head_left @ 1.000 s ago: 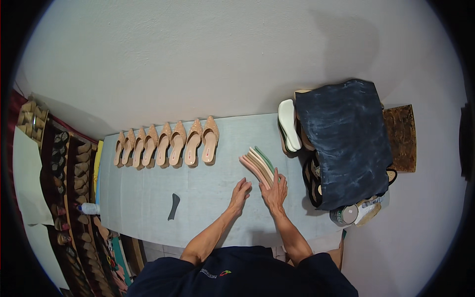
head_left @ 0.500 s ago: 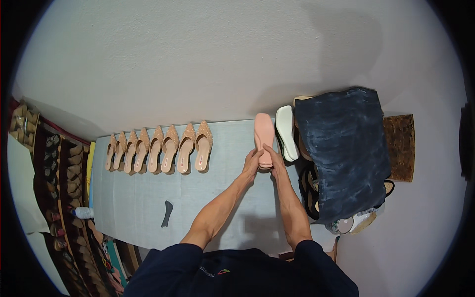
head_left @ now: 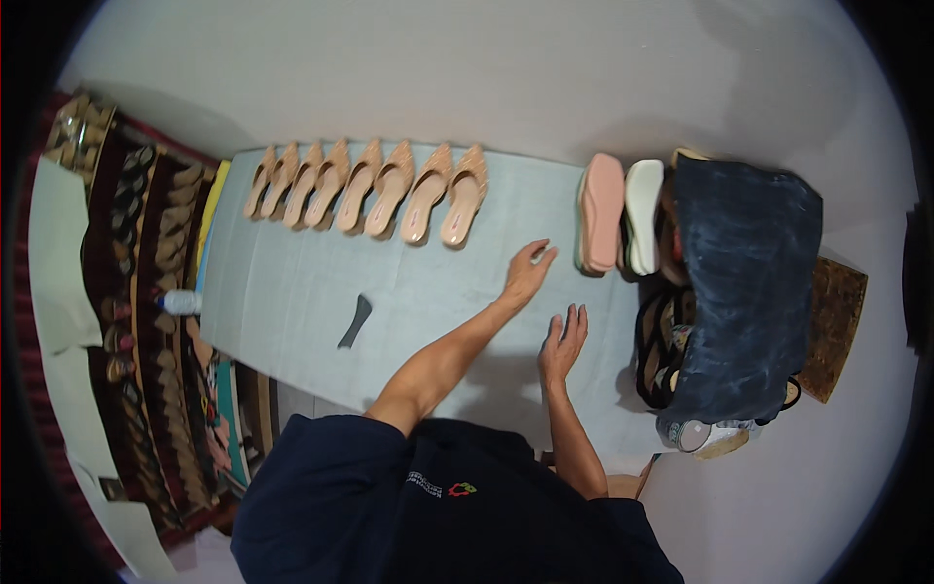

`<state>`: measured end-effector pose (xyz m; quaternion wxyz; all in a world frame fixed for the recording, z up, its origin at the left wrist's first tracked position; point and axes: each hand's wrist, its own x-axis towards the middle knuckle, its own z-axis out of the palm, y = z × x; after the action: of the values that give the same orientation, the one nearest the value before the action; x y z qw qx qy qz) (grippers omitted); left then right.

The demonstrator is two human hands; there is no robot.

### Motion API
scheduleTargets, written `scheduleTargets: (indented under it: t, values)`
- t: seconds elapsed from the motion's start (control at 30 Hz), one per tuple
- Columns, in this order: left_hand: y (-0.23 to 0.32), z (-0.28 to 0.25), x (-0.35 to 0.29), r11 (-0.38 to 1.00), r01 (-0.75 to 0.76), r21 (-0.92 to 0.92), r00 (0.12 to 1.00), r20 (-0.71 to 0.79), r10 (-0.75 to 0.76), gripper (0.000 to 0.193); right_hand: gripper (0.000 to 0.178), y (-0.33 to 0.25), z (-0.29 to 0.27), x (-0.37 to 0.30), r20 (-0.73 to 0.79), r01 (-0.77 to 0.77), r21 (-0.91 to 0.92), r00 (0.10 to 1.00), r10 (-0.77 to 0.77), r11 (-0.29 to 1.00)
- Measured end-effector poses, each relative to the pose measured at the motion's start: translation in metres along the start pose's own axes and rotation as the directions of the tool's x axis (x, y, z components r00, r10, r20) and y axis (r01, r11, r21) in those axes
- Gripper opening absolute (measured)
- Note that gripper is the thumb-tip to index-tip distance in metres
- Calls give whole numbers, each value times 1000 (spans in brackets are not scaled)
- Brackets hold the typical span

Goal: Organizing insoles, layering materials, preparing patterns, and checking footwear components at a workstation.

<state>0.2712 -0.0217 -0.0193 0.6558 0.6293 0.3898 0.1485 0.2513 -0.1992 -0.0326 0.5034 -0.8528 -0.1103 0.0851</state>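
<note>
My left hand [head_left: 528,273] is held over the pale blue-grey tabletop [head_left: 457,302], fingers loosely apart and holding nothing. Closer to me and to the right, my right hand [head_left: 562,346] also has its fingers spread, with nothing in it. Beyond both hands lies a stack of pink shoe soles [head_left: 600,209], apart from my fingers. White soles [head_left: 643,214] lie right beside the pink ones. To the left, several beige pointed mule shoes [head_left: 391,195] stand in a row, toes toward the wall. A dark grey, narrow-waisted flat piece [head_left: 356,322] lies in front of them.
At the right a dark blue cloth [head_left: 747,292] drapes over a heap with black-strapped sandals [head_left: 657,346] poking out. A round can [head_left: 688,434] sits by its near edge, a brown board [head_left: 834,326] behind. Shoe-filled shelves [head_left: 175,292] and a plastic bottle [head_left: 180,303] are at the left.
Both hands have let go of the pink soles, which now lie beside the white ones. My hands have drawn back toward me and moved apart. The whole view has shifted and turned.
</note>
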Motion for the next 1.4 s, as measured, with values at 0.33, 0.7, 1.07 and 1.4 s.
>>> scheduleTargets:
  t: [0.33, 0.7, 1.07, 1.4]
  values:
    - [-116, -278, -196, 565, 363, 741, 651, -635, 415, 52, 58, -8, 19, -37, 557, 647, -381, 731, -396, 660]
    - [-98, -381, -285, 943, 115, 311, 774, -624, 111, 39, 58, -58, 103, -298, 844, 648, 510, -252, -474, 565]
    - [-213, -514, -505, 976, -6, 219, 571, -800, 183, 40, 75, -90, 218, -192, 487, 793, -325, 607, -628, 515]
    - [-207, -502, -513, 987, 42, 157, 732, -677, 77, 47, 58, -54, 107, -413, 666, 665, 654, -279, -692, 361]
